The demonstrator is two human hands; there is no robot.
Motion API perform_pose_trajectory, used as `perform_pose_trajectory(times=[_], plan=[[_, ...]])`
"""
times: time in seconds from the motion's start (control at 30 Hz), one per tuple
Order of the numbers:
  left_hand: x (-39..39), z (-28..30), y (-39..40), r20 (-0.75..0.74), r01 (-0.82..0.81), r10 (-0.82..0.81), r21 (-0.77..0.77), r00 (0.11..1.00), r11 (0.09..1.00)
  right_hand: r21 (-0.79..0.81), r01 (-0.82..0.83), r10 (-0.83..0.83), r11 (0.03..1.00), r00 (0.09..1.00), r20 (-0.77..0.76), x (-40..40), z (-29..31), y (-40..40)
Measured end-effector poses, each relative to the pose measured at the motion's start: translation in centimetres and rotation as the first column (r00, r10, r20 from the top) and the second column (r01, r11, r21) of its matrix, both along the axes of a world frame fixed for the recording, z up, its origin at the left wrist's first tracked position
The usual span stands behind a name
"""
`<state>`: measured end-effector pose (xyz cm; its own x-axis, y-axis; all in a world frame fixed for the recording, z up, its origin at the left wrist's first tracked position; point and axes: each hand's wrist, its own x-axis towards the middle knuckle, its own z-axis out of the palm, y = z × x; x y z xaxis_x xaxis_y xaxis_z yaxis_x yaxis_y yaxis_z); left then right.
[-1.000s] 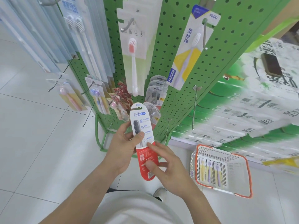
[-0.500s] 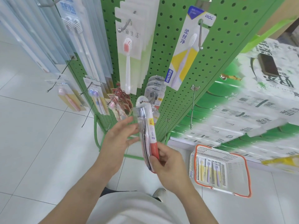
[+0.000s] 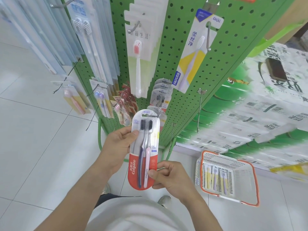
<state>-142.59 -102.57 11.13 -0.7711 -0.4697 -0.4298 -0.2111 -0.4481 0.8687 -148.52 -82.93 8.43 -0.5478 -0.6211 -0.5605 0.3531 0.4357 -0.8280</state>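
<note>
Left grip (image 3: 116,145) is grasping the toothbrush pack (image 3: 143,147) on its 9 o'clock edge, thumb on the front just below the brush heads. Fingers are behind the card, can't see them. Right grip (image 3: 168,178) pinches the lower edge at approx 4 o'clock, thumb on front, other fingers curled beside the pack.

Pack is mid-view, held in the air in front of the green pegboard rack (image 3: 183,64). Its top overlaps the hanging packs (image 3: 160,95) behind, so I can't tell whether the hang hole is on a hook.

Long axis runs 12 to 6, top leaning a bit toward 1. Bristles point to 12, handles & red band to 6, printed front faces me.

Basket (image 3: 198,170) sits on the floor (image 3: 41,147) at 4 o'clock w/ brush packs (image 3: 216,177) inside, print unreadable.
</note>
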Motion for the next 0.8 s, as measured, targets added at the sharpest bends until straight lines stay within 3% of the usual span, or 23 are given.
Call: perform_pose_trajectory(times=[0.13, 0.27, 0.37, 0.53, 0.63, 0.8], plan=[[0.1, -0.5, 0.2, 0.011, 0.003, -0.003, -0.031, 1.000, 1.000, -0.045, -0.029, 0.026, 0.999, 0.997, -0.079, -0.4, -0.2, -0.2], [-0.2, -0.6, 0.4, 0.006, 0.023, -0.023, -0.043, 1.000, 0.999, -0.161, 0.201, -0.231, 0.966, 0.954, -0.191, -1.5, 0.5, -1.6], [-0.5, -0.7, 0.7, -0.003, 0.037, -0.038, -0.070, 0.999, 0.997, -0.201, 0.285, -0.330, 0.937, 0.910, -0.250, -2.3, 0.7, -2.4], [-1.1, -1.9, 0.8, 0.094, 0.034, -0.004, -0.318, 0.996, 0.947, -0.114, 0.252, -0.276, 0.961, 0.852, -0.445, -3.5, -0.6, -3.0], [-1.8, -2.2, -0.1, 0.114, 0.035, 0.007, -0.363, 0.993, 0.931, -0.060, 0.244, -0.244, 0.968, 0.851, -0.465, -4.3, -1.5, -3.3], [-2.8, -1.6, -0.5, 0.145, 0.190, -0.138, -0.457, 0.980, 0.869, 0.012, 0.271, -0.230, 0.962, 0.837, -0.497, -5.4, -2.4, -3.7]])
